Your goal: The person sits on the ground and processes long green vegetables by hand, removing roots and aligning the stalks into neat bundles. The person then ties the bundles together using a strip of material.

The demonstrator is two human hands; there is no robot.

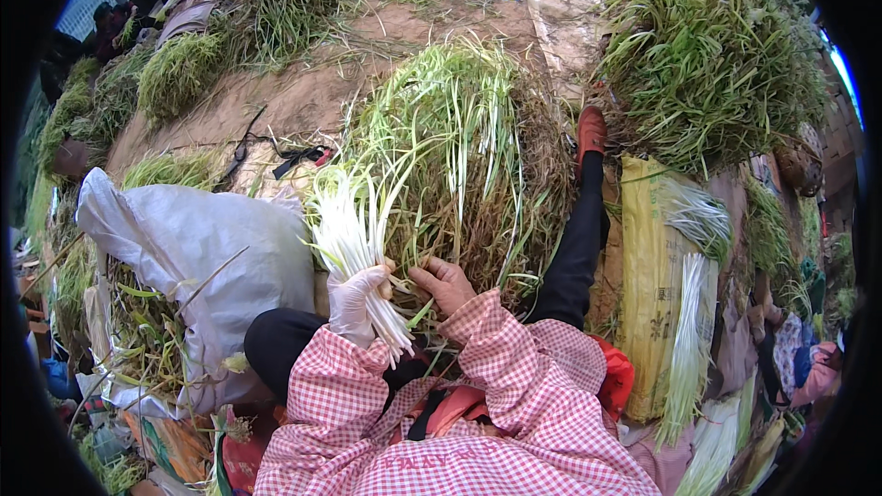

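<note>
My left hand [358, 300], in a thin white glove, grips a bundle of pale shoots [351, 220] with white stems and yellow-green tips. Its cut-looking white ends stick out below the fist, towards my lap. Bare and just beside it, my right hand [446, 282] has thumb and forefinger drawn close together at some thin green blades; whether they pinch one cannot be made out. Ahead of both hands, a large heap of long-leaved green plants [441, 117] spreads between my legs. Dry brown leaves [475, 248] cover its near and right parts, with several white stems lying across it.
A white woven sack [227, 241] holding plant waste [141, 331] stands at left. Beyond my right leg [575, 241], a yellow sack [641, 289] carries sorted white shoots [689, 331]. A tall green pile [716, 62] rises behind it. A black strap [241, 151] lies on the ground.
</note>
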